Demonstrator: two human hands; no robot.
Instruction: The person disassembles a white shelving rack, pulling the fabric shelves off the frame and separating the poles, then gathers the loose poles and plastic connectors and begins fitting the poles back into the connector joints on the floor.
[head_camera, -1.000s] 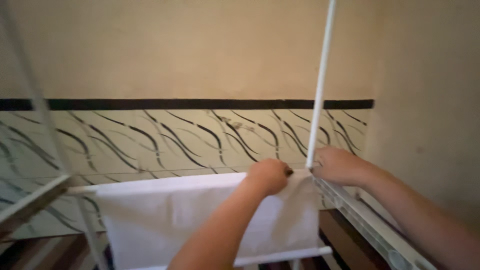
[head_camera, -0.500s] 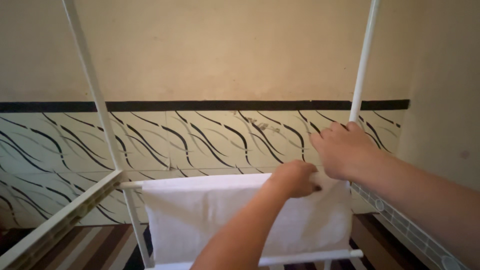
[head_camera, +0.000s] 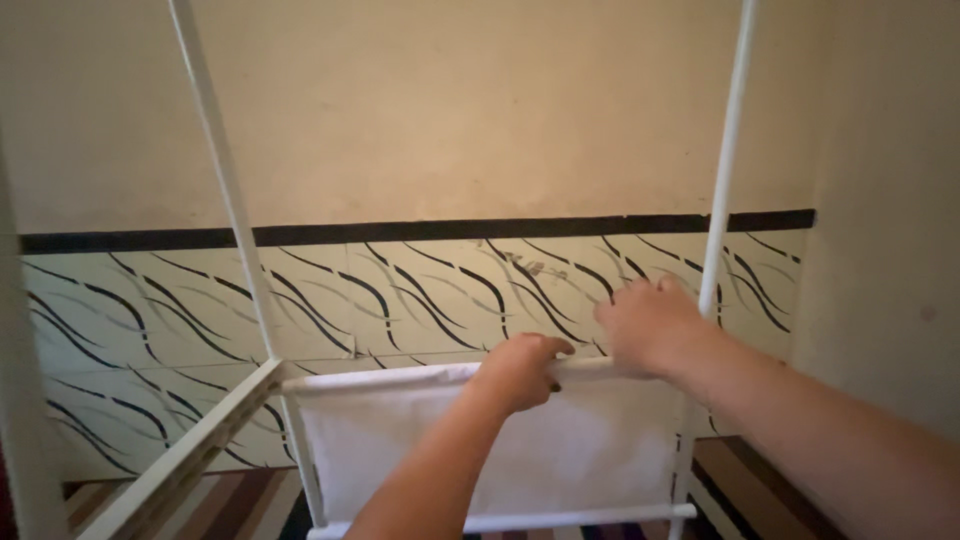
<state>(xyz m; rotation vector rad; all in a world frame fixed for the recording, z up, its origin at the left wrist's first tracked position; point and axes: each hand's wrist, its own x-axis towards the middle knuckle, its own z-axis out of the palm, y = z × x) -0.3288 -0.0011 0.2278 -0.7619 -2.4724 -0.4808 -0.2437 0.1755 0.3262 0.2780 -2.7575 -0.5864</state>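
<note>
Hands at a white fabric panel on a rack.
Left hand curled around the top rail, centre frame; right hand loosely bent beside the right post, grip unclear.

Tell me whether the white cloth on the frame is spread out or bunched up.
Spread out. The white cloth hangs flat between the top rail and the bottom rail, reaching from post to post.

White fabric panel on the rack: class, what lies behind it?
Behind the white fabric panel stands the wave-patterned wall tile, visible above and beside it; the part directly behind is covered.
</note>
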